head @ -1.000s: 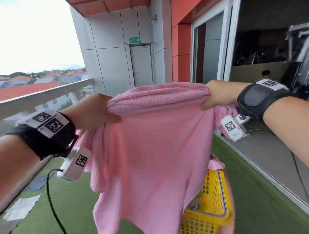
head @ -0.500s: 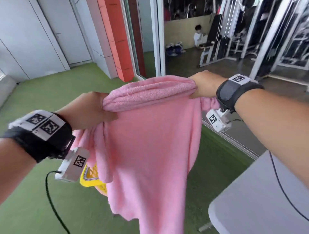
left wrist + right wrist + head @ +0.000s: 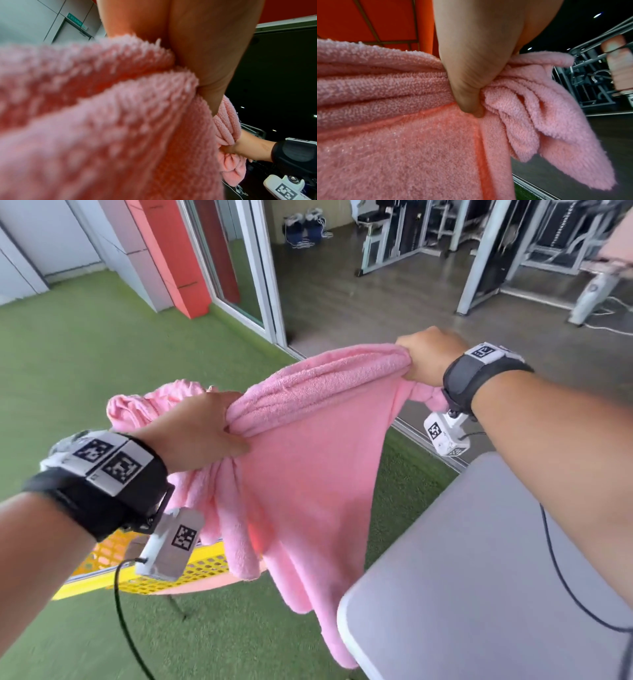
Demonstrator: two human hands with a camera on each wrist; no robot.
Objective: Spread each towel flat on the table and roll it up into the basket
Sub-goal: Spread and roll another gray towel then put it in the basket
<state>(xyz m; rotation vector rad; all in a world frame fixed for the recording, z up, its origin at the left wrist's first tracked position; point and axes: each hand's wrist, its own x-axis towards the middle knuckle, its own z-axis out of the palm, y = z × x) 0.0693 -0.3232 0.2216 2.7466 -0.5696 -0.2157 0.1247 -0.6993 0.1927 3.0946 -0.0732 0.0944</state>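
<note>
A pink towel (image 3: 305,474) hangs in the air between my two hands, its top edge bunched into a thick ridge. My left hand (image 3: 195,433) grips the left end of that ridge, and my right hand (image 3: 428,356) grips the right end, with loose folds (image 3: 530,115) sticking out past the fist. The towel's lower part drapes down past the corner of the grey table (image 3: 479,577). A yellow perforated basket (image 3: 191,575) stands low at the left, partly behind my left wrist. More pink cloth (image 3: 137,405) lies beyond my left hand. The left wrist view is mostly filled by the towel (image 3: 102,121).
Green turf (image 3: 85,344) covers the floor. A sliding glass door frame (image 3: 260,285) and an orange pillar (image 3: 178,261) stand ahead, with gym machines (image 3: 513,234) inside. A black cable (image 3: 565,577) runs across the table and another cable (image 3: 126,628) hangs from my left wrist.
The view has swung right and down from the balcony railing toward the table. Both hands have kept their grip and carried the towel over to the table's corner.
</note>
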